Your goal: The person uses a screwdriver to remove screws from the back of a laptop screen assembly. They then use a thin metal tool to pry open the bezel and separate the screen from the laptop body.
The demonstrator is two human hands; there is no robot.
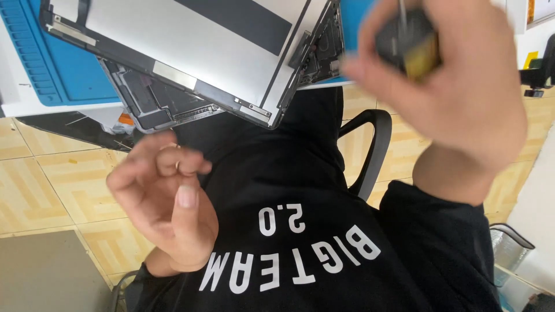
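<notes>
- Both hands hover above our lap: our right hand (457, 86) is closed around a small screwdriver (410, 43) with a dark and yellow handle, its thin shaft sticking up out of the grip (motion blur hides the tip).
- Our left hand (165, 202) holds nothing we can make out; the fingers curl loosely inward with the thumb upright, neither flat open nor in a fist.
- We judge the screwdriver light and rigid, its handle short enough to slip in the fingers, so a pinch round the handle's middle suits it best.
- Beyond the hands, an opened laptop (191, 52) lies on the table (23, 104), its thin grey panel lifted off the base with inner parts showing along the near edge.
- That panel looks stiff but fragile, and is best taken by its edges, away from the exposed parts.
- It overhangs the table's edge above a blue work mat (63, 75), well apart from the left hand and near the right.
- Below us are a black sweatshirt, a chair arm (373, 150) and a tiled floor (34, 185).
</notes>
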